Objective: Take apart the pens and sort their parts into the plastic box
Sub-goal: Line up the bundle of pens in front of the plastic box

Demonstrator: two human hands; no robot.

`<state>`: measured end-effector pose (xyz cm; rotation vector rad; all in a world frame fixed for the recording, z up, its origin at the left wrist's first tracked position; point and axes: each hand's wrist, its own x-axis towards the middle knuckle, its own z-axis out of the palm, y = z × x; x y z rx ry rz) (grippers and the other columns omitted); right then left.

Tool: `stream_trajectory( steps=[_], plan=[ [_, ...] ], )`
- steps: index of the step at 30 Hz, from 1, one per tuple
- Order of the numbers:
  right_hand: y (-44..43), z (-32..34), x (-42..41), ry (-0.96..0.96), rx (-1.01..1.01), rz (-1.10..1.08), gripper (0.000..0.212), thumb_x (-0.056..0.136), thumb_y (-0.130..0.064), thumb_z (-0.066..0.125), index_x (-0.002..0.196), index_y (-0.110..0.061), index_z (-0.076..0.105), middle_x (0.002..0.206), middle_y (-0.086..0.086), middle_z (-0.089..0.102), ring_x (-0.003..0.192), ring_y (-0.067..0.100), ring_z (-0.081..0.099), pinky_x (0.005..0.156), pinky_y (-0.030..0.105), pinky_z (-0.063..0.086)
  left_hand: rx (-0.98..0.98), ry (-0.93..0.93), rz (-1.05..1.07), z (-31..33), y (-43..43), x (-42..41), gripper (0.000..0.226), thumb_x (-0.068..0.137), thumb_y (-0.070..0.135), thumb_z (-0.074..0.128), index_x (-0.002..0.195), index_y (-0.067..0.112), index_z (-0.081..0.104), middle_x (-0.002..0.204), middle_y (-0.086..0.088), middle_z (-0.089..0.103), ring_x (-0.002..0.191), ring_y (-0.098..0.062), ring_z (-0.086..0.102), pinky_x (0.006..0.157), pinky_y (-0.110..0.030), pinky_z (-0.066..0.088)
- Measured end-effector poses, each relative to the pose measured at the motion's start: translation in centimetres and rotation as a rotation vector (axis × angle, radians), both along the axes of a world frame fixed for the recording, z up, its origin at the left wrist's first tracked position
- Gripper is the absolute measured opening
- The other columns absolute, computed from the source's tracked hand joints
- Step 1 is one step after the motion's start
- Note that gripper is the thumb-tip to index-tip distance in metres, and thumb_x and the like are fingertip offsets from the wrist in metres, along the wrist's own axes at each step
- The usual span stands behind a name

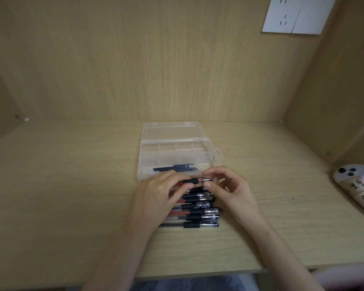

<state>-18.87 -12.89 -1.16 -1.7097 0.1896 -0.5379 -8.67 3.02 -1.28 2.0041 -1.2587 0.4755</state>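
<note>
desk point(72, 185): light wood | walls point(156, 59): same wood panelling | socket plate point(290, 15): white, upper right

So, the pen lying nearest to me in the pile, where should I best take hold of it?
Pinch the nearest pen at its black grip sleeve, coming from above on your side. It lies flat and crosswise, its near side is free, and other pens crowd its far side.

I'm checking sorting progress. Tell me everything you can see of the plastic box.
The plastic box is clear, lying on the wooden desk with its lid folded open flat toward the back wall. Dividers split it into compartments. The nearest compartment holds a few dark refills lying lengthwise, tips rightward; the others look empty. The left hand and right hand hold a pen just in front.
</note>
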Motion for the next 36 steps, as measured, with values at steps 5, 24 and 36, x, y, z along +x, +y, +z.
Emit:
stream_trajectory(
  steps=[5, 24, 36],
  plan=[
    [0.0, -0.1, 0.0, 0.004, -0.016, -0.019, 0.014, 0.077, -0.026, 0.073, 0.09, -0.024, 0.07, 0.087, 0.017, 0.065, 0.072, 0.016, 0.052, 0.071, 0.032, 0.041, 0.001, -0.002, -0.007, 0.0, -0.1, 0.0, 0.025, 0.087, 0.043, 0.052, 0.093, 0.025, 0.068, 0.081, 0.014, 0.065, 0.068, 0.002, 0.056, 0.059, -0.019, 0.048],
    [-2.6, 0.8, -0.6, -0.297, 0.792, -0.166, 0.01, 0.09, -0.014, 0.05, 0.084, -0.014, 0.056, 0.088, 0.013, 0.074, 0.087, 0.023, 0.072, 0.065, 0.025, 0.058, -0.09, 0.019, 0.045, 0.2, 0.0, -0.1, 0.027, 0.086, 0.044, 0.053, 0.092, 0.022, 0.069, 0.078, 0.015, 0.064, 0.065, 0.001, 0.055, 0.059, -0.02, 0.047],
    [-5.0, 1.2, 0.1, -0.227, 0.761, -0.218, 0.016, 0.098, -0.017, 0.04, 0.088, -0.014, 0.052, 0.052, -0.008, 0.037, 0.039, 0.001, 0.027, 0.033, 0.012, 0.021, -0.083, 0.017, 0.046, 0.2, 0.0, -0.1, 0.027, 0.086, 0.042, 0.053, 0.092, 0.021, 0.069, 0.075, 0.014, 0.063, 0.062, 0.0, 0.055, 0.058, -0.018, 0.046]
  ],
)
